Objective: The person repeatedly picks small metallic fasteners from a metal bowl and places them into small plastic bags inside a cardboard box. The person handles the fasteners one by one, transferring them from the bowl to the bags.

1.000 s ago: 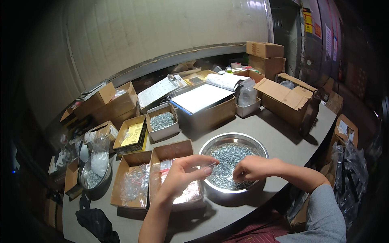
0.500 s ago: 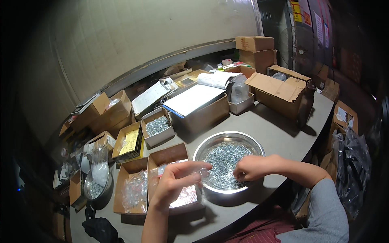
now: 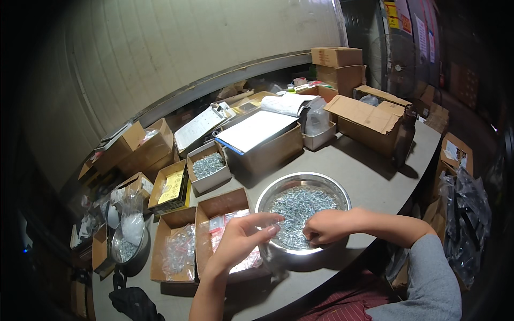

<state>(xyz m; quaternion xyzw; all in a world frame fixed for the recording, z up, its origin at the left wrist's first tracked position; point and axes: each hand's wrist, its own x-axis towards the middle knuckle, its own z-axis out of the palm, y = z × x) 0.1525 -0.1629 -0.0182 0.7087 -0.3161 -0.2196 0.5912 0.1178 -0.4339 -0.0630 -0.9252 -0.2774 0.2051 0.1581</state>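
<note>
A round steel bowl full of small silvery screws stands in front of me. My right hand reaches into it from the right, its fingers curled down and closed at the screws. What lies between those fingertips is hidden. At the bowl's left rim is my left hand, thumb and forefinger closed around a small clear plastic bag that is hard to make out. Below that hand sits a cardboard box of flat bags with red edges. Next to it another cardboard box holds clear bags.
A white box of screws and a yellow-papered box stand behind. A clipboard lies on a larger carton. At the right are an open carton and a dark bottle. A pan stands at the left.
My right hand has shifted slightly left and lower among the screws. The left hand has turned a little, its thumb and forefinger staying at the bowl's rim.
</note>
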